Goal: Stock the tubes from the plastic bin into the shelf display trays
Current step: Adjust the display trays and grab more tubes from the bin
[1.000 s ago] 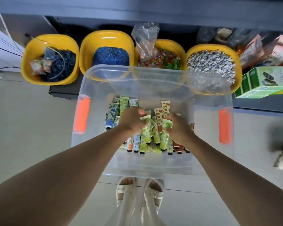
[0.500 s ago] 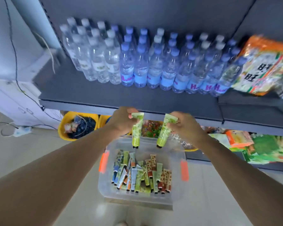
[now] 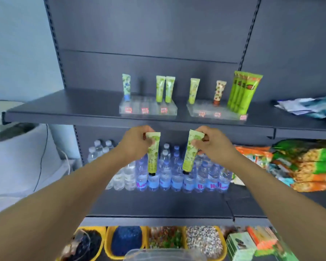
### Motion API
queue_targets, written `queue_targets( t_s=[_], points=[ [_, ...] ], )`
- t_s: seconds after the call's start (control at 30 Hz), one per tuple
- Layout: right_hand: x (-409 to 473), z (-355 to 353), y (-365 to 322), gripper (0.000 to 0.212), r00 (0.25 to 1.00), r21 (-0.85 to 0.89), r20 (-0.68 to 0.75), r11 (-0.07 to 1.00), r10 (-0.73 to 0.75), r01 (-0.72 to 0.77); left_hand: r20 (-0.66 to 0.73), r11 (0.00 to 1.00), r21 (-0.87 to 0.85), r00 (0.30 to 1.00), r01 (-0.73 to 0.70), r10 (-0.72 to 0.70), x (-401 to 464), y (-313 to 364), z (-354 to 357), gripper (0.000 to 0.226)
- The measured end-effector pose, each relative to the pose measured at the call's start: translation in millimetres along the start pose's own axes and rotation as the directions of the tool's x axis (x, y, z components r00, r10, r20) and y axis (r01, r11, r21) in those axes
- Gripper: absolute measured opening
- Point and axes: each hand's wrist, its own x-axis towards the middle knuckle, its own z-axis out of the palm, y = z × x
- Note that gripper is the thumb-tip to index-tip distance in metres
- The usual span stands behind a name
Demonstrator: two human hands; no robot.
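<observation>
My left hand (image 3: pixel 135 143) pinches the crimped top of a green tube (image 3: pixel 153 154) that hangs cap down. My right hand (image 3: pixel 213 145) holds a second green tube (image 3: pixel 190 153) the same way, slightly tilted. Both hang just below the upper shelf edge (image 3: pixel 102 117). On that shelf stand two clear display trays: the left tray (image 3: pixel 149 108) holds three upright tubes, the right tray (image 3: pixel 205 111) holds two small tubes and a row of larger green tubes (image 3: pixel 242 91). Only the rim of the plastic bin (image 3: pixel 164 254) shows at the bottom edge.
Water bottles (image 3: pixel 166 176) fill the middle shelf behind the held tubes. Snack bags (image 3: pixel 299 166) lie to the right. Yellow bowls (image 3: pixel 126 240) of beads line the lowest level, with green boxes (image 3: pixel 241 245) beside them. Plastic packets (image 3: pixel 309 108) rest on the upper shelf's right end.
Both hands took a green tube each out of the bin and rose with them, from bin level past the bottle shelf to just under the upper shelf. The view tilted up.
</observation>
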Motion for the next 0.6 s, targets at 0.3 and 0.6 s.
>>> queue_targets(
  t_s=[0.3, 0.6],
  points=[
    [60.6, -41.1, -41.4, 0.016, 0.974, -0.099, -0.195, 0.990, -0.118, 0.100, -0.092, 0.993, -0.034, 0.990, -0.113, 0.109, 54.8, 52.1, -36.0, 0.021],
    [165.9, -50.4, -47.6, 0.017, 0.938, -0.176, -0.278, 0.971, -0.207, 0.162, -0.225, 0.992, 0.019, 0.966, -0.127, 0.129, 147.3, 61.5, -45.4, 0.019]
  ],
)
